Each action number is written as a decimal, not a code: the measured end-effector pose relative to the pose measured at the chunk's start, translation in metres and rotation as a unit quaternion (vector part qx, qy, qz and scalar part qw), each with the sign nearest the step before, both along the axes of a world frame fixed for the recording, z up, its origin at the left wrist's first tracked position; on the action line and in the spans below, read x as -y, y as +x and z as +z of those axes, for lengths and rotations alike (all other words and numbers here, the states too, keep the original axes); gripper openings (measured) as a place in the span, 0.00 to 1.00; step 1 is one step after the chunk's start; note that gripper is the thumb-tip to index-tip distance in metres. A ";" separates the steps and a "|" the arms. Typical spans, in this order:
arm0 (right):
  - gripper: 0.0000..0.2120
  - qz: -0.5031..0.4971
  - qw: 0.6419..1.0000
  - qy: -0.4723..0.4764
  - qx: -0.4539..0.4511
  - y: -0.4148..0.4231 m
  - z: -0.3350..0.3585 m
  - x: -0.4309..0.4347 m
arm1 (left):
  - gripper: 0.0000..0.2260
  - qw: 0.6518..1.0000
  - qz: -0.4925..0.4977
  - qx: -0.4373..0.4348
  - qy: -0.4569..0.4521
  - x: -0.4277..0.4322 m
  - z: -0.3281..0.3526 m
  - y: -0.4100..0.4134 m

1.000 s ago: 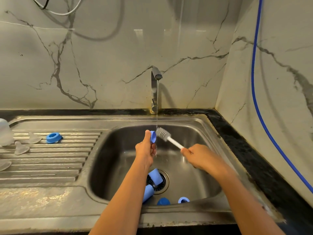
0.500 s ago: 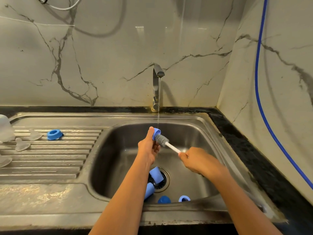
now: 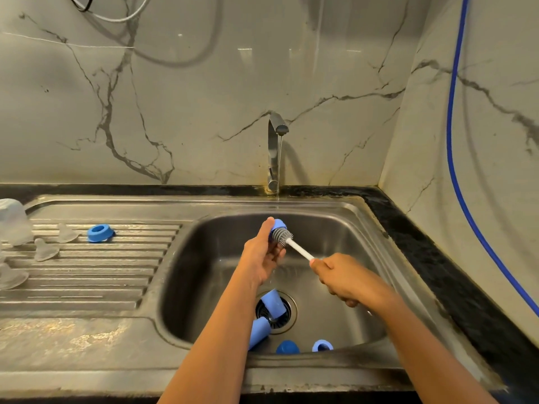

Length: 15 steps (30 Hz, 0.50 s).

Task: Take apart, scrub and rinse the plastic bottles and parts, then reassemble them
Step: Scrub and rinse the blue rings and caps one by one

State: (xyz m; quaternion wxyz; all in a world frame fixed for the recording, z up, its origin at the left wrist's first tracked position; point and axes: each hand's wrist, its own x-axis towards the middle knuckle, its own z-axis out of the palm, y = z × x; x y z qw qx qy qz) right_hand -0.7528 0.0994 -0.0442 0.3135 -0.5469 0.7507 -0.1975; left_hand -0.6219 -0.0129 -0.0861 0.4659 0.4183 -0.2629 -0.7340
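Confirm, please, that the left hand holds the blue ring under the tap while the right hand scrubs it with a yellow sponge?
Not a sponge: the head view shows the right hand scrubbing the blue ring with a white-handled brush; the left hand holds it under the tap.

blocked mid-basin by the left hand [image 3: 262, 255] gripping a blue plastic collar [image 3: 279, 223] and the right hand [image 3: 341, 277] gripping a white-handled grey-bristled brush [image 3: 294, 246]. crowded at the drain by two blue plastic cylinders [image 3: 273, 304], a blue plastic cap [image 3: 287, 346] and blue plastic ring [image 3: 322, 344] just nearer. open along the left and right floor of the stainless steel sink basin [image 3: 204, 272]. barred behind by the chrome tap [image 3: 274, 153]. open on the near ridges of the steel draining board [image 3: 102, 287]; taken farther back by a second blue ring [image 3: 100, 233], clear teats [image 3: 45, 249] and a clear cup [image 3: 13, 221].
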 end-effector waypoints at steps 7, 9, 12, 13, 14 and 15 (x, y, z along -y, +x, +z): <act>0.23 -0.028 0.915 0.064 0.398 0.003 0.011 0.002 | 0.26 0.971 -0.084 -0.218 -0.058 -0.008 0.016 -0.005; 0.24 -0.031 0.820 0.125 0.558 0.008 0.014 0.003 | 0.24 0.957 -0.110 -0.262 -0.057 -0.009 0.017 -0.004; 0.23 -0.021 0.724 0.167 0.669 0.016 0.017 0.003 | 0.23 0.949 -0.119 -0.290 -0.040 -0.007 0.017 -0.001; 0.23 -0.026 0.743 0.164 0.648 0.018 0.017 0.004 | 0.22 0.954 -0.120 -0.270 -0.040 -0.006 0.016 0.000; 0.23 -0.035 0.790 0.148 0.594 0.017 0.014 0.005 | 0.22 0.964 -0.119 -0.232 -0.044 -0.005 0.014 0.001; 0.23 -0.046 0.852 0.120 0.507 0.016 0.011 0.005 | 0.23 0.978 -0.113 -0.169 -0.047 -0.003 0.010 0.000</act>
